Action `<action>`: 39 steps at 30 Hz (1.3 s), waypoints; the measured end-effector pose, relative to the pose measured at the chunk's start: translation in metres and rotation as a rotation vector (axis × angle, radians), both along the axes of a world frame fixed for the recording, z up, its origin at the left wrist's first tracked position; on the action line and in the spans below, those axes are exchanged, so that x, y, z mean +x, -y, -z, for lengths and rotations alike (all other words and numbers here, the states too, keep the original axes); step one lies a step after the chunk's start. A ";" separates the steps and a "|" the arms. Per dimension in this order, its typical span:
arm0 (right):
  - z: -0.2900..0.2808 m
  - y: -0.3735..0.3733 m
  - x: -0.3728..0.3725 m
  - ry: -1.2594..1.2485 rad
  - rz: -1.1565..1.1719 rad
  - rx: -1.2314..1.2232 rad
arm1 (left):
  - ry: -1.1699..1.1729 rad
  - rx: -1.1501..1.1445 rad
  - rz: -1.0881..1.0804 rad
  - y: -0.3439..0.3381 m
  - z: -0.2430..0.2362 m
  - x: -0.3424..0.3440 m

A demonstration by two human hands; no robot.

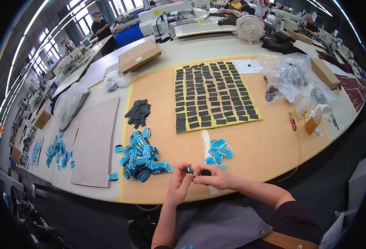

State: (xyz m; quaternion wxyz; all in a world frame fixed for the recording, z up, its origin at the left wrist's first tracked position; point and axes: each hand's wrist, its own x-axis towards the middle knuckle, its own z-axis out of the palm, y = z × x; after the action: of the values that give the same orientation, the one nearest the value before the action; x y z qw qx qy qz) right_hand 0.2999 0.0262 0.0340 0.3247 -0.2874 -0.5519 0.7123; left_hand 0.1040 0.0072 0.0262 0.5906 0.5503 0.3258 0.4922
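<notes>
Near the table's front edge my two hands meet. My left hand (179, 184) pinches a small blue-and-dark oval patch (190, 169) between thumb and fingers. My right hand (217, 177) is closed around a small bunch of black pieces (206, 172), and its fingertips touch or nearly touch the patch. Just beyond it lies a small group of blue oval patches (221, 148) with pale rims. A larger heap of such patches (141, 154) sits to the left of my hands. Behind that heap is a pile of black rectangular pieces (138, 112).
A yellow-edged board (218, 123) carries rows of black rectangles. Left are a grey sheet (93, 145) and more blue patches (57, 151). On the right are red-handled snippers (292, 121), an amber bottle (312, 123) and clear plastic bags (289, 72). Behind stand a cardboard box (139, 56) and a fan (250, 29).
</notes>
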 end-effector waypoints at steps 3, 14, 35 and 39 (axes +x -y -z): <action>-0.003 -0.004 0.003 0.041 0.034 0.232 | 0.108 -0.109 0.058 -0.002 0.007 -0.003; -0.007 -0.001 0.013 0.537 0.116 0.734 | 0.381 -0.375 0.005 0.016 0.008 0.005; -0.015 -0.057 0.050 -0.599 -0.043 -0.514 | -0.941 0.659 -0.489 -0.009 -0.012 0.014; 0.003 -0.045 0.052 -0.565 -0.057 -0.595 | -1.194 0.625 -0.507 -0.031 -0.014 -0.036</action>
State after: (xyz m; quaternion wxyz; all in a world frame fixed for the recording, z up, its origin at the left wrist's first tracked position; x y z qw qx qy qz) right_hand 0.3523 0.0713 0.0307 0.3461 -0.1465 -0.2190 0.9005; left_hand 0.0685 0.0383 0.0400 -0.0060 0.7762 0.5548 0.2995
